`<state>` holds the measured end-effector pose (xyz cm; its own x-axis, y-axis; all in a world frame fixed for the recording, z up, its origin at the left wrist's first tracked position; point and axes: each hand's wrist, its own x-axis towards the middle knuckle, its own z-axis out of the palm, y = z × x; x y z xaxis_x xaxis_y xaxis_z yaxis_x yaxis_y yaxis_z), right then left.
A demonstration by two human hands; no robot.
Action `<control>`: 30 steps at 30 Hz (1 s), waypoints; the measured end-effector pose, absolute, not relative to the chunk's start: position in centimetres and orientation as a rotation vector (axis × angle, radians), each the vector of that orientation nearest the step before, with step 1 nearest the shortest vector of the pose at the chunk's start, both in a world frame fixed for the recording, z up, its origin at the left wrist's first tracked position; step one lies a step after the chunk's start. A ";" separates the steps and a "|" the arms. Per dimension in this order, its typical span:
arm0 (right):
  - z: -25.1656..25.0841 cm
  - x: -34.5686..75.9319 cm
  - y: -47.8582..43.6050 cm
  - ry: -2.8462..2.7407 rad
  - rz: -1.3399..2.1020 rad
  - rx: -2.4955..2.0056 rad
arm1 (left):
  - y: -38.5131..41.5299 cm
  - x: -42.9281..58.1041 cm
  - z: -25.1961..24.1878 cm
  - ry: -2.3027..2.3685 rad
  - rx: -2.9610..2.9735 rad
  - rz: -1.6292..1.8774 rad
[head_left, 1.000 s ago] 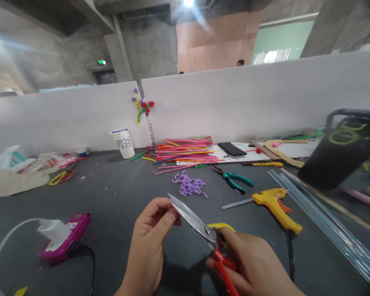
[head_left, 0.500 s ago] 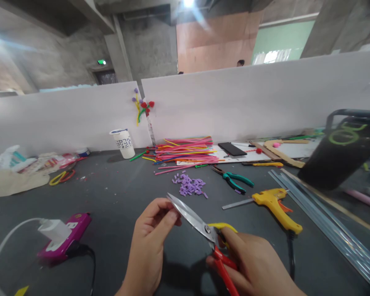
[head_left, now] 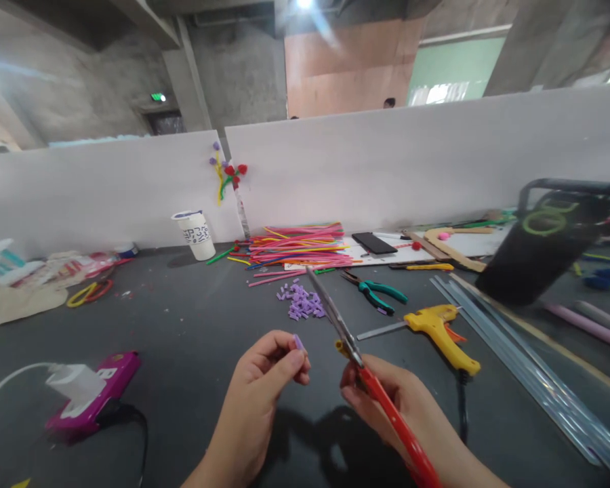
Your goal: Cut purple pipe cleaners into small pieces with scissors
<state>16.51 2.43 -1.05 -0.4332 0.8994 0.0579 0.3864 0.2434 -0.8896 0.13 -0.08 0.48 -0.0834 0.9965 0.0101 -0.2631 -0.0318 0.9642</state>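
Observation:
Between the thumb and forefinger of my left hand [head_left: 264, 390] is a short purple piece of pipe cleaner [head_left: 298, 341], its tip poking up. My right hand [head_left: 394, 400] is closed on scissors [head_left: 335, 315] with red and yellow handles. Their blades point up and away, a little right of the purple piece and apart from it, and they look closed, seen nearly edge-on. Beyond my hands lies a loose pile of short purple pieces [head_left: 301, 301], partly behind the blades.
A yellow glue gun [head_left: 440, 332] and teal-handled pliers [head_left: 381, 291] lie on the right. Pink pipe cleaners [head_left: 297, 247] lie at the back beside a white cup [head_left: 196, 236]. On the left is a purple power strip [head_left: 94, 393]; clear glue sticks [head_left: 518, 359] run along the right.
The scissors have swung more upright and away from my left fingers, where the blades were before. A purple piece now shows in my left fingertips. The view has shifted slightly right.

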 end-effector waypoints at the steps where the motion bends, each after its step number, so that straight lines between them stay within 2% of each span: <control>1: -0.8 16.4 2.5 -1.871 1.190 -1.199 | -0.1 0.4 0.3 1.046 0.989 1.346; 11: -0.5 16.1 2.9 -1.600 1.484 -1.123 | 0.0 2.1 -0.4 1.156 1.143 1.044; 18: -0.2 16.6 2.9 -1.552 1.339 -1.200 | -0.1 2.2 -0.4 1.220 1.260 1.017; 24: -0.6 16.7 2.9 -1.608 1.546 -1.082 | 0.0 2.4 -0.1 1.086 1.025 1.060; 30: -0.5 16.7 2.5 -1.695 1.431 -1.063 | -0.1 2.4 -0.1 1.074 1.024 1.025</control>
